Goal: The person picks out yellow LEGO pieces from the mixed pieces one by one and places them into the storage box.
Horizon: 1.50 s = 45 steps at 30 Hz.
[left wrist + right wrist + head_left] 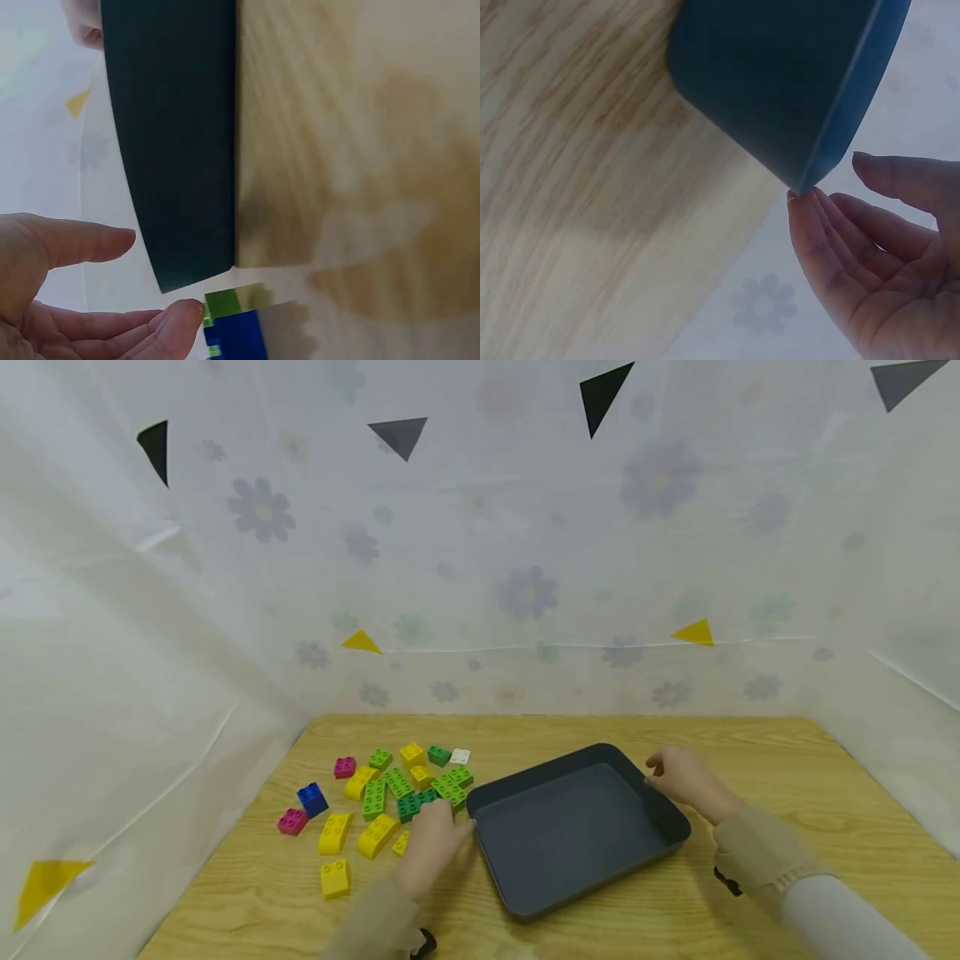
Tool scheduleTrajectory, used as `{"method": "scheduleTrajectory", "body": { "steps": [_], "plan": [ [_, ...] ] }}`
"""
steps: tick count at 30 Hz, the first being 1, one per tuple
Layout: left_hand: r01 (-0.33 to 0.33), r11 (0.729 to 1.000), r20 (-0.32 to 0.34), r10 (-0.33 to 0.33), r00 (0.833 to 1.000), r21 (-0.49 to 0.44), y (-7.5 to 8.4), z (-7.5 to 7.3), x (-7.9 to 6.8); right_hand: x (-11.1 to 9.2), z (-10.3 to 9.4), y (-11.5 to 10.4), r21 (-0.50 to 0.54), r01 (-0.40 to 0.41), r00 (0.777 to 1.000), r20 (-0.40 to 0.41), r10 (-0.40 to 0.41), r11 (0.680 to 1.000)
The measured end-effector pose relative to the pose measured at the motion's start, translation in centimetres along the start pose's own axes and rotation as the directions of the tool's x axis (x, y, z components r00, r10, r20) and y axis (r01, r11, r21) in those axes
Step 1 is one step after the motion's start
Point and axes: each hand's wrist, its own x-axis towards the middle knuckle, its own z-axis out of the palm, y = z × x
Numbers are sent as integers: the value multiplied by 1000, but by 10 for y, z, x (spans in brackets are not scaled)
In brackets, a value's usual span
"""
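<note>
A dark grey rectangular tray (573, 835) lies at a slant on the wooden table, with nothing in it. My left hand (433, 847) is by its left corner, between the tray and the bricks. In the left wrist view, the left thumb (86, 241) and fingers are spread apart near the tray's corner; contact is hard to tell. On the other side, my right hand (686, 781) is at the tray's right edge. Its fingertips (802, 202) touch the tray's corner from outside in the right wrist view, while the thumb stays off it.
Several toy building bricks lie loose left of the tray: yellow arched bricks (377, 835), light green bricks (374, 799), a blue brick (312, 799), pink bricks (292, 821) and a white brick (460, 757). A patterned white curtain (480, 543) hangs behind the table (810, 793).
</note>
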Motion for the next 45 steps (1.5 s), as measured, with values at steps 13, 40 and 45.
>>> {"method": "scheduleTrajectory", "body": {
  "steps": [13, 40, 45],
  "plan": [
    [2, 998, 77, 4, 997, -67, 1, 8, -12, -1, 6, 2, 58, 10, 1000, 24, -11, 998],
    [-125, 992, 12, 125, 992, 7, 14, 18, -19, -2, 7, 3, 73, -28, 999, 35, 26, 997],
    [-102, 995, 33, 102, 994, -5, 14, 17, -16, -3, 6, 0, 72, -26, 999, 33, 23, 997]
  ]
}}
